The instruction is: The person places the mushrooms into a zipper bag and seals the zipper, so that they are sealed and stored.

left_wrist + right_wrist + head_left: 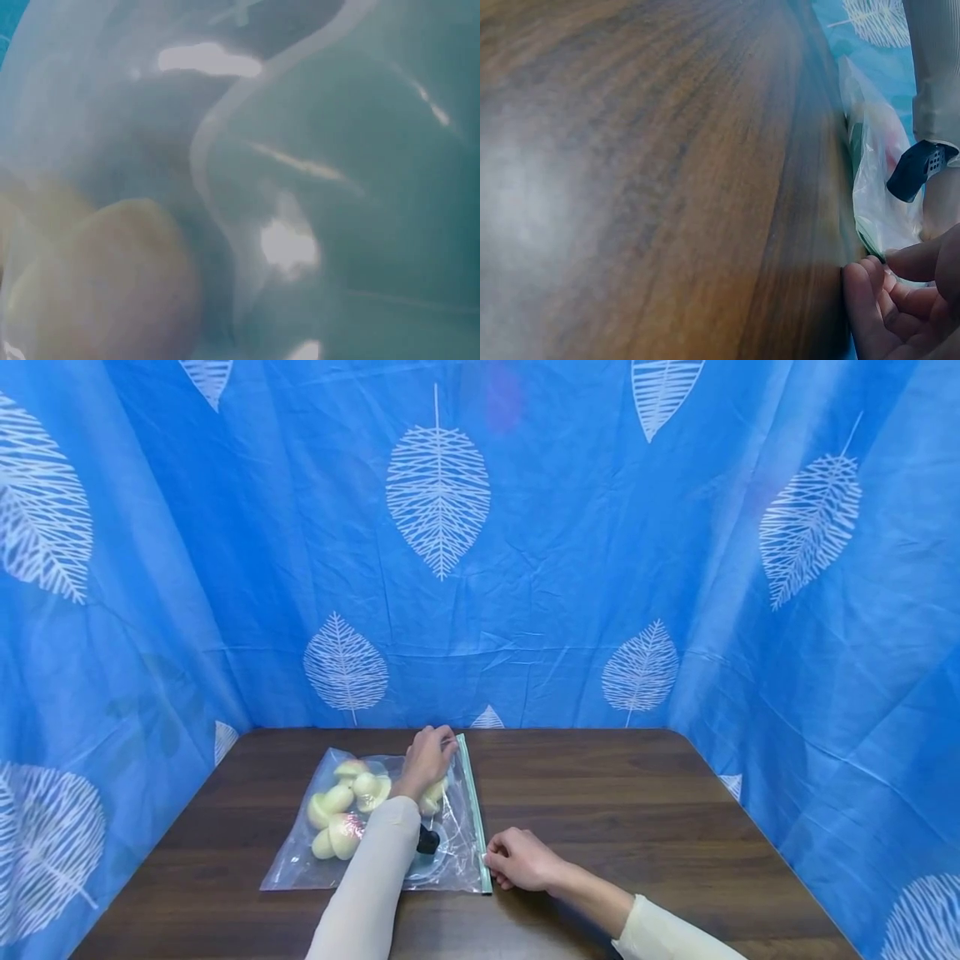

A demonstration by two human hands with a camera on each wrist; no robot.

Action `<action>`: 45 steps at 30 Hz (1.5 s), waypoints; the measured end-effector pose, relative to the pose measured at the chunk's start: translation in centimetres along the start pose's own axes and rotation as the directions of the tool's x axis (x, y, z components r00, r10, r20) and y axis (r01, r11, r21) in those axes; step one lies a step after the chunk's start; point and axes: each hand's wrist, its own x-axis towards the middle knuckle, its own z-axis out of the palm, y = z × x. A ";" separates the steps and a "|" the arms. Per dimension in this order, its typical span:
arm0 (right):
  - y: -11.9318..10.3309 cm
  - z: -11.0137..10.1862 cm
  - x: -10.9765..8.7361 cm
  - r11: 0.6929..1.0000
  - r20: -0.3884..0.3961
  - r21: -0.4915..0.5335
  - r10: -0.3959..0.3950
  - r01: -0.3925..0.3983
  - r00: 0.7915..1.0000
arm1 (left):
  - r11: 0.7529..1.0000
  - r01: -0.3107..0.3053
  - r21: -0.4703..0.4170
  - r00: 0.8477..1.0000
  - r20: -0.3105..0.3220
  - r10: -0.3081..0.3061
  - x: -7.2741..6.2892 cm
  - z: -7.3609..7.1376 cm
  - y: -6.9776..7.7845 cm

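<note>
A clear zip bag (300, 860) lies flat on the table, its pale green zip strip (474, 814) along the right side. Inside are several pale yellow, rounded, fruit-like pieces with pink patches (347, 833); one such piece (112, 285) looms large in the left wrist view. My left hand (427, 762) reaches across the bag, bent fingers gripping its edge by the far end of the strip. With thumb and forefinger, my right hand (522, 860) pinches the strip's near end. The right wrist view shows that pinch by the thumb (915, 261) at the bag's corner.
The dark wooden table (600, 793) extends to the right of the bag. Blue cloth with white leaf prints (525, 568) hangs behind and at both sides. A black wrist device (915, 172) sits under the left forearm, close over the bag.
</note>
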 end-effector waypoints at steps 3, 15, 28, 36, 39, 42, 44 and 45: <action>0.1 0.0 0.0 1.000 0.018 0.010 0.008 -0.009 1.000 | 1.000 0.015 0.016 1.000 -0.010 -0.015 0.0 0.0 -0.1; -0.2 0.3 -0.9 1.000 0.036 -0.023 0.001 0.000 0.999 | 0.995 -0.020 0.100 0.998 -0.052 0.026 0.2 0.0 -0.6; -0.1 -0.1 -1.4 0.999 0.063 0.045 0.013 -0.016 0.998 | 0.988 -0.058 0.141 0.997 -0.043 0.064 0.3 -0.3 0.3; 0.1 -0.3 -1.5 0.992 0.072 0.110 0.055 -0.063 0.996 | 0.994 -0.023 0.110 0.998 -0.049 0.029 0.2 -0.2 0.2; 0.2 -0.2 -1.5 0.987 0.082 0.138 0.068 -0.078 0.994 | 0.996 -0.026 0.085 0.997 -0.069 0.031 0.1 -0.1 -0.1; 0.1 -0.2 -1.5 0.987 0.091 0.139 0.073 -0.085 0.993 | 0.996 -0.051 0.074 0.991 -0.117 0.059 0.2 0.0 -0.4; 0.0 -0.3 -1.5 0.986 0.098 0.139 0.076 -0.089 0.992 | 0.995 -0.069 0.068 0.986 -0.150 0.078 0.3 0.1 -0.4; -0.1 -0.4 -1.5 0.987 0.101 0.136 0.076 -0.089 0.992 | 0.995 -0.077 0.068 0.983 -0.160 0.087 0.4 0.1 -0.4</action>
